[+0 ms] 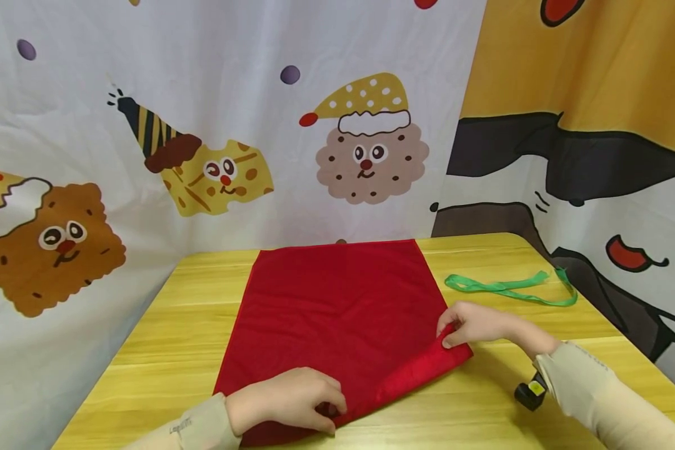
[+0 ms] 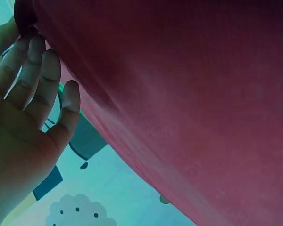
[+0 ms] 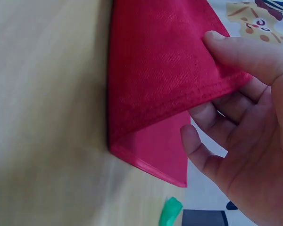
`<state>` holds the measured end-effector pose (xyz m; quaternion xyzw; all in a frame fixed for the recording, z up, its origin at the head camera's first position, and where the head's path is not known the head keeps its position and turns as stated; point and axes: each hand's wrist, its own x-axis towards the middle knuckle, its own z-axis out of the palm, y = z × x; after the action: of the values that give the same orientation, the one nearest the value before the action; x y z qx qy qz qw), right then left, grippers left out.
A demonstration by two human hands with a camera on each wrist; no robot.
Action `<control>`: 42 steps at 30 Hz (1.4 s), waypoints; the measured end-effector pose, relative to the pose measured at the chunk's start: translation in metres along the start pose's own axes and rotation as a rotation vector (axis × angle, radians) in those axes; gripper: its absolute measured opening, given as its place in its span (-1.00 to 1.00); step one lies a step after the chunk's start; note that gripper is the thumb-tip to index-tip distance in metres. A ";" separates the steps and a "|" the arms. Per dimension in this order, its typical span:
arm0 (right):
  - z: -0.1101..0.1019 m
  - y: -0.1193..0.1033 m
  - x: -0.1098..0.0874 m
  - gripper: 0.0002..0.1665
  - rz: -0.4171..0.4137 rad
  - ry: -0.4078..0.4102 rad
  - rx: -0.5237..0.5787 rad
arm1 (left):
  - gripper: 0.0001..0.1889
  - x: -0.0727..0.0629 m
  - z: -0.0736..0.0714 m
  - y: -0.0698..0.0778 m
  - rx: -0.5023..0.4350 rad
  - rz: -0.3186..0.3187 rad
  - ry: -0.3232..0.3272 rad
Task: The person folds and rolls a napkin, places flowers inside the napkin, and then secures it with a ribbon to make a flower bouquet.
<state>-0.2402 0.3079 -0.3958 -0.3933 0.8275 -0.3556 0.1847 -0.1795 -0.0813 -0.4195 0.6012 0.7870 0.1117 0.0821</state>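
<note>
A red cloth (image 1: 337, 300) lies spread on the table, its near edge lifted and turned over toward the right. My right hand (image 1: 475, 325) pinches this raised edge close to the near right corner. In the right wrist view the thumb of the right hand (image 3: 254, 113) lies on top of the folded cloth (image 3: 165, 61), with fingers underneath. At the near edge, left of the fold, my left hand (image 1: 295, 400) pinches the cloth between thumb and fingertips. The left wrist view shows the left hand (image 2: 28, 108) beside the hanging cloth (image 2: 179, 108), fingertips at its edge.
A green ribbon (image 1: 506, 287) lies loosely looped on the table (image 1: 163, 331), right of the cloth. A black wrist camera (image 1: 531, 392) hangs at the right sleeve (image 1: 596, 387). A curtain (image 1: 247, 56) printed with cartoon figures stands behind the table.
</note>
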 end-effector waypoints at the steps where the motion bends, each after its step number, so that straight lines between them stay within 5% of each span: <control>1: -0.002 0.000 0.001 -0.93 -0.003 0.004 -0.002 | -0.87 0.000 0.000 0.000 -0.003 -0.006 0.001; 14: -0.031 -0.009 0.027 -0.90 0.032 0.011 -0.069 | -0.91 -0.005 0.000 0.000 0.015 -0.117 0.049; 22: -0.039 -0.019 0.040 -0.92 0.054 0.026 -0.056 | -0.89 -0.008 -0.006 -0.001 -0.068 -0.199 0.049; 42: -0.046 -0.008 0.072 -0.96 0.095 0.139 0.013 | -0.84 -0.014 -0.012 -0.011 -0.172 -0.255 0.095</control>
<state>-0.3078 0.2679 -0.3609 -0.3268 0.8538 -0.3781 0.1460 -0.1891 -0.0981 -0.4105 0.4812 0.8474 0.1959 0.1095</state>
